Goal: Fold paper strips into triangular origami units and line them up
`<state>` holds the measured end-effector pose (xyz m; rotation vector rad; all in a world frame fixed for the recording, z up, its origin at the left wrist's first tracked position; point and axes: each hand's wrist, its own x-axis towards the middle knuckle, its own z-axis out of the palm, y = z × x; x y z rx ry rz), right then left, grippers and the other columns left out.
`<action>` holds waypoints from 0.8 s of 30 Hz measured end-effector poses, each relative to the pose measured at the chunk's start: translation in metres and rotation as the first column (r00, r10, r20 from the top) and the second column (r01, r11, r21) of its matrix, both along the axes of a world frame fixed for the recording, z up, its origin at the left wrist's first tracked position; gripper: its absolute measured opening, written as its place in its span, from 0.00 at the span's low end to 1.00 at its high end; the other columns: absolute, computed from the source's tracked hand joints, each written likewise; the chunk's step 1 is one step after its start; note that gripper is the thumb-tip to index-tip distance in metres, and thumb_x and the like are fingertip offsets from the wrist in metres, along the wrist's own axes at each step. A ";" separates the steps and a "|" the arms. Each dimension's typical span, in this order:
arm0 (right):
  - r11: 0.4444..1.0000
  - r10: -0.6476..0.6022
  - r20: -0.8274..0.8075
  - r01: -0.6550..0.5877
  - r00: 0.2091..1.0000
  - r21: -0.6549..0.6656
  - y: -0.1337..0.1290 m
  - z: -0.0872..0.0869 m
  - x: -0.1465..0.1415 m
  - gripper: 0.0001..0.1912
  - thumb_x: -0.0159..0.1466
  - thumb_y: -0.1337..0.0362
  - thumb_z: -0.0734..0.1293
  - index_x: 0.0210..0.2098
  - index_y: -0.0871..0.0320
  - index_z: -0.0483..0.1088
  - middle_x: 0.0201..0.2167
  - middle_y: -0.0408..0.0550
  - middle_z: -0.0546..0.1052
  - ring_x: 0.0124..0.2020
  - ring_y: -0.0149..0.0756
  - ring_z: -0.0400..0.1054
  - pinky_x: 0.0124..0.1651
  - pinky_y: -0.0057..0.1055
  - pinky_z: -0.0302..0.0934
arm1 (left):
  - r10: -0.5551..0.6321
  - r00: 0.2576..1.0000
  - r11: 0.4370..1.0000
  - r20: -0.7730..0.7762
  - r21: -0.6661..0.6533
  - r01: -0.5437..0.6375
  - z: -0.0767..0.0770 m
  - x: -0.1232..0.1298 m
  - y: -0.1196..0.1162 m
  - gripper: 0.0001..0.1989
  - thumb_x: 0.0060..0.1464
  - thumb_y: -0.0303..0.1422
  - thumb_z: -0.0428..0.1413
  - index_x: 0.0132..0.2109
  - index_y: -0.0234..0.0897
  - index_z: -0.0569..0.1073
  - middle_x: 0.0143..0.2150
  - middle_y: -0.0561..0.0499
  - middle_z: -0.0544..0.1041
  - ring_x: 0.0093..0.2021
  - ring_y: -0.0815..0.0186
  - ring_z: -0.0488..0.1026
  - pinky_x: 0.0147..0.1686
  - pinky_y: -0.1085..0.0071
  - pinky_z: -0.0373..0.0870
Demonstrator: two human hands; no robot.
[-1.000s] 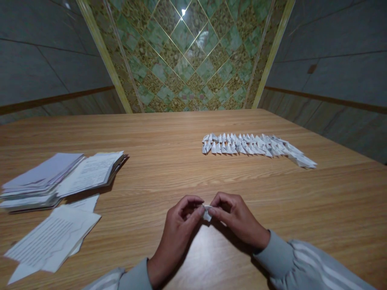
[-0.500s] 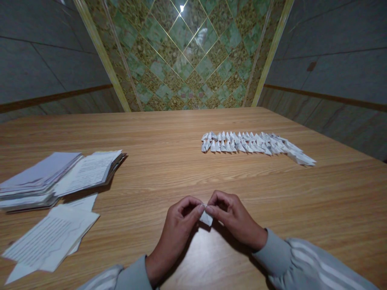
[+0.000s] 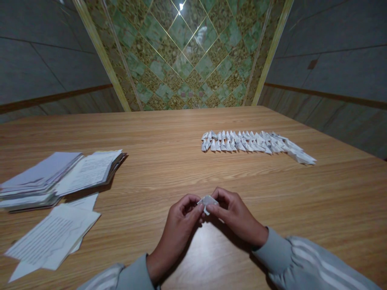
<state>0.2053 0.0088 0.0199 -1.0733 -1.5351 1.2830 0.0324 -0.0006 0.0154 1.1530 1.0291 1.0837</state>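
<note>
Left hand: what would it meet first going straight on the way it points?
The left hand holds the small folded paper; past that, it would likely meet the right hand first, though depth is unclear in this single view.

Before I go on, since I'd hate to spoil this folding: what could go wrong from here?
The left hand and right hand both pinch the small paper, so an uneven pull might tear it. The folded pieces sit close together, so a bump could disturb several. The loose sheets overlap on the left, and a sweep of the left sleeve might scatter them.
</note>
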 end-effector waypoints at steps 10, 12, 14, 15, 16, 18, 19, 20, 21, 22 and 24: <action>0.999 0.032 -0.067 -0.031 0.997 0.006 0.002 -0.002 0.001 0.16 0.62 0.51 0.70 0.33 0.59 0.70 0.27 0.43 0.73 0.29 0.32 0.65 0.33 0.29 0.58 | -0.047 0.998 0.999 -0.029 -0.016 0.046 -0.006 0.000 -0.003 0.11 0.52 0.38 0.63 0.31 0.33 0.74 0.26 0.50 0.76 0.28 0.66 0.72 0.30 0.71 0.68; 0.999 0.001 -0.034 0.000 0.999 0.040 0.002 -0.001 0.002 0.15 0.63 0.52 0.70 0.31 0.59 0.71 0.26 0.43 0.73 0.28 0.32 0.65 0.32 0.30 0.58 | -0.051 0.998 0.999 -0.043 -0.013 0.050 -0.005 0.001 -0.003 0.11 0.52 0.37 0.63 0.30 0.34 0.73 0.25 0.51 0.75 0.27 0.66 0.71 0.29 0.71 0.67; 0.997 -0.013 -0.012 0.014 1.000 0.081 0.002 0.000 0.002 0.15 0.63 0.54 0.70 0.29 0.59 0.70 0.25 0.42 0.73 0.27 0.32 0.64 0.32 0.29 0.57 | -0.066 0.996 0.998 -0.061 0.003 0.066 -0.004 0.002 -0.004 0.10 0.53 0.37 0.62 0.30 0.34 0.73 0.25 0.52 0.74 0.27 0.66 0.70 0.28 0.72 0.66; 0.995 -0.016 -0.002 0.016 1.000 0.094 0.002 0.000 0.003 0.14 0.63 0.55 0.70 0.28 0.59 0.71 0.24 0.42 0.73 0.27 0.31 0.65 0.31 0.29 0.57 | -0.068 0.995 0.997 -0.077 0.022 0.070 -0.003 0.002 -0.004 0.10 0.53 0.37 0.61 0.31 0.35 0.73 0.25 0.52 0.74 0.27 0.66 0.70 0.28 0.72 0.66; 0.995 -0.016 0.004 0.016 1.000 0.097 0.002 0.000 0.003 0.14 0.63 0.56 0.70 0.28 0.59 0.71 0.24 0.42 0.73 0.27 0.31 0.65 0.31 0.29 0.57 | -0.069 0.993 0.996 -0.097 0.047 0.074 -0.002 0.002 -0.004 0.09 0.54 0.36 0.61 0.33 0.35 0.74 0.27 0.51 0.75 0.29 0.66 0.70 0.29 0.72 0.66; 0.997 -0.016 0.006 0.015 1.000 0.080 0.002 -0.001 0.003 0.12 0.63 0.57 0.70 0.29 0.60 0.72 0.25 0.43 0.75 0.27 0.31 0.66 0.31 0.29 0.58 | -0.056 0.988 0.991 -0.145 0.112 0.072 0.001 0.000 -0.004 0.08 0.56 0.36 0.60 0.39 0.36 0.75 0.33 0.50 0.77 0.33 0.65 0.73 0.32 0.71 0.69; 0.998 -0.011 0.006 0.011 1.000 0.063 0.002 -0.002 0.003 0.12 0.63 0.58 0.70 0.29 0.60 0.73 0.25 0.44 0.76 0.28 0.32 0.67 0.32 0.29 0.59 | -0.041 0.984 0.987 -0.173 0.148 0.068 0.002 -0.001 -0.003 0.08 0.57 0.36 0.60 0.40 0.37 0.76 0.35 0.50 0.78 0.35 0.64 0.73 0.34 0.71 0.69; 0.999 -0.003 0.003 0.003 1.000 0.045 0.002 -0.003 0.003 0.11 0.62 0.58 0.70 0.29 0.60 0.73 0.26 0.44 0.76 0.28 0.32 0.68 0.32 0.29 0.60 | -0.024 0.979 0.981 -0.203 0.186 0.062 0.004 -0.002 -0.002 0.07 0.57 0.36 0.60 0.41 0.38 0.77 0.36 0.50 0.78 0.36 0.64 0.74 0.35 0.71 0.69; 1.000 0.010 -0.002 -0.010 1.000 0.028 0.002 -0.003 0.003 0.11 0.62 0.58 0.71 0.29 0.60 0.74 0.26 0.45 0.77 0.28 0.33 0.69 0.32 0.30 0.61 | -0.005 0.972 0.974 -0.234 0.219 0.058 0.004 -0.004 -0.001 0.06 0.58 0.35 0.59 0.39 0.38 0.78 0.35 0.50 0.78 0.36 0.64 0.74 0.35 0.71 0.69; 1.000 0.028 -0.008 -0.028 1.000 0.014 0.002 -0.003 0.004 0.11 0.62 0.58 0.71 0.30 0.60 0.74 0.26 0.45 0.78 0.28 0.33 0.70 0.32 0.30 0.61 | 0.016 0.965 0.968 -0.263 0.247 0.051 0.005 -0.005 0.000 0.06 0.58 0.35 0.59 0.37 0.38 0.78 0.34 0.50 0.78 0.35 0.64 0.74 0.35 0.71 0.69; 0.998 0.068 0.003 -0.068 0.998 0.010 0.003 -0.001 0.004 0.12 0.63 0.57 0.70 0.31 0.60 0.76 0.27 0.46 0.79 0.29 0.33 0.71 0.32 0.30 0.62 | 0.056 0.950 0.960 -0.306 0.278 0.033 0.004 -0.006 0.002 0.06 0.58 0.34 0.59 0.34 0.38 0.79 0.31 0.51 0.78 0.32 0.65 0.73 0.33 0.72 0.68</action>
